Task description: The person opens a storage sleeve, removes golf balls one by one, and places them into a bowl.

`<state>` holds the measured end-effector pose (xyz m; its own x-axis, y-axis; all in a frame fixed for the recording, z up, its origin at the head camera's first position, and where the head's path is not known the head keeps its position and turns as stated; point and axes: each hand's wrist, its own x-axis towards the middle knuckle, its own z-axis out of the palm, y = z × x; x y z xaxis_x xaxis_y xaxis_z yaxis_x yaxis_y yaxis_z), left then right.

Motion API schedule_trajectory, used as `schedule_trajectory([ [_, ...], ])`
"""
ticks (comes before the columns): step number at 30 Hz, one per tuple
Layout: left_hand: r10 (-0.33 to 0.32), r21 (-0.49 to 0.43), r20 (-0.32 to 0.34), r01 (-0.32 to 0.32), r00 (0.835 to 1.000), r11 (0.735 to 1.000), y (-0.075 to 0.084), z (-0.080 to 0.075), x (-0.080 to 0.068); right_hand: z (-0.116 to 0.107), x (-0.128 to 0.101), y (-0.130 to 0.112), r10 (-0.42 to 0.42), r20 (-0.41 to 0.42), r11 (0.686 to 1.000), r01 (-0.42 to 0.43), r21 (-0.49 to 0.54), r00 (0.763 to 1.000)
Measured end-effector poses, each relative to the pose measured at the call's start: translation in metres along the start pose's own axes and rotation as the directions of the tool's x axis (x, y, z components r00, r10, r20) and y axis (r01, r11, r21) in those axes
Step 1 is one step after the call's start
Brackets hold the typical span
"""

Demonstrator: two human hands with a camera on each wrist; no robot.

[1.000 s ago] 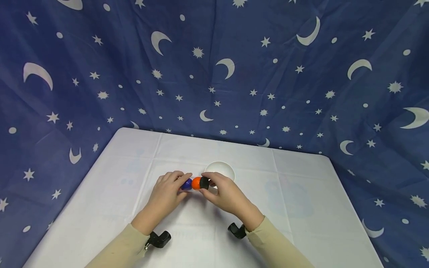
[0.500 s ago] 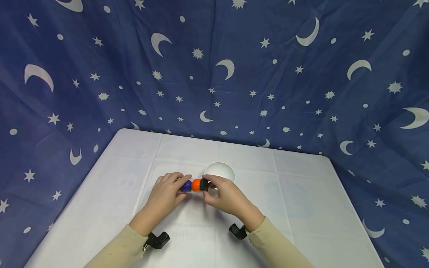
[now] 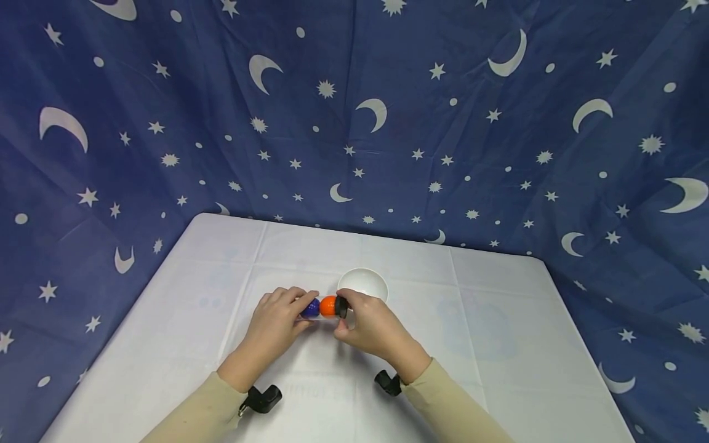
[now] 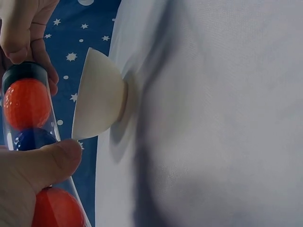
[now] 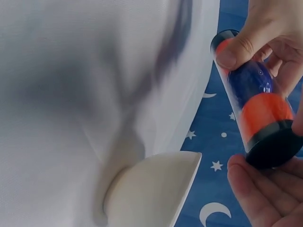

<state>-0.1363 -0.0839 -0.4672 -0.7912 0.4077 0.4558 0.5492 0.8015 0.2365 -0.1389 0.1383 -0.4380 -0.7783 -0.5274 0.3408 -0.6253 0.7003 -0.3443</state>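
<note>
A clear tube [image 5: 239, 113] with black ends is held level above the table in both hands. Inside it sit an orange ball [image 4: 27, 104], a dark blue ball [image 4: 33, 138] and another orange ball [image 4: 57, 208] in a row. My left hand [image 3: 274, 323] grips the tube's left part, thumb across its near side, partly hiding the contents. At the right end, my right hand [image 3: 376, 326] pinches the black cap [image 5: 274, 144] between thumb and fingers. Just behind the right hand stands a white bowl [image 4: 102, 99], upright on the table.
A white cloth covers the table [image 3: 498, 344]. Its far edge meets a dark blue curtain [image 3: 354, 123] printed with moons and stars. Black wrist mounts [image 3: 263, 399] show beside both sleeves.
The tube has shifted slightly right and toward me. My right thumb and fingers have changed their place on the black cap; my left hand keeps its grip.
</note>
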Motion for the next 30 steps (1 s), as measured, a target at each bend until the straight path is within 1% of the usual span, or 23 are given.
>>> schedule_trajectory([
  [4, 0.001, 0.001, -0.022, -0.001, 1.0, 1.0, 0.001, 0.002, 0.001, 0.005, 0.001, -0.002, -0.032, -0.051, 0.998, 0.029, -0.062, 0.998],
  [7, 0.004, -0.005, -0.041, -0.004, 0.999, 1.0, 0.001, 0.004, 0.002, 0.007, 0.002, -0.004, -0.033, -0.077, 0.995, 0.026, -0.092, 0.997],
  [10, 0.007, -0.012, -0.041, -0.007, 0.999, 1.0, 0.001, 0.006, 0.002, 0.008, 0.002, -0.004, -0.026, -0.089, 0.995, 0.017, -0.098, 0.996],
  [13, -0.003, -0.029, -0.022, 0.002, 1.0, 1.0, 0.0, 0.007, 0.002, 0.007, 0.002, -0.005, -0.024, -0.106, 0.998, 0.017, -0.061, 0.994],
  [15, -0.012, -0.047, -0.012, 0.012, 1.0, 0.999, 0.0, 0.006, 0.001, 0.005, 0.002, -0.004, -0.03, -0.118, 0.999, 0.028, -0.024, 0.993],
  [18, -0.018, -0.063, -0.008, 0.017, 1.0, 0.998, -0.001, 0.003, 0.001, 0.002, 0.001, -0.004, -0.012, -0.116, 0.996, 0.023, 0.09, 0.993],
  [21, -0.012, -0.056, -0.013, 0.012, 1.0, 0.998, -0.001, 0.0, 0.002, -0.001, -0.001, 0.0, 0.026, -0.068, 0.972, -0.009, 0.235, 0.997],
  [23, -0.002, -0.042, -0.018, 0.002, 1.0, 0.999, -0.002, -0.001, 0.003, -0.002, -0.002, 0.003, 0.048, -0.017, 0.951, -0.041, 0.306, 0.999],
  [25, 0.011, -0.026, -0.026, -0.011, 1.0, 1.0, -0.003, -0.002, 0.004, -0.002, -0.004, 0.006, 0.062, 0.03, 0.936, -0.069, 0.345, 0.998],
  [27, 0.026, -0.015, -0.031, -0.026, 0.999, 1.0, -0.004, -0.002, 0.004, -0.003, -0.005, 0.008, 0.076, 0.063, 0.927, -0.094, 0.362, 0.995],
  [30, 0.04, -0.012, -0.03, -0.04, 0.999, 0.999, -0.005, -0.003, 0.005, -0.002, -0.006, 0.01, 0.084, 0.083, 0.917, -0.11, 0.383, 0.993],
])
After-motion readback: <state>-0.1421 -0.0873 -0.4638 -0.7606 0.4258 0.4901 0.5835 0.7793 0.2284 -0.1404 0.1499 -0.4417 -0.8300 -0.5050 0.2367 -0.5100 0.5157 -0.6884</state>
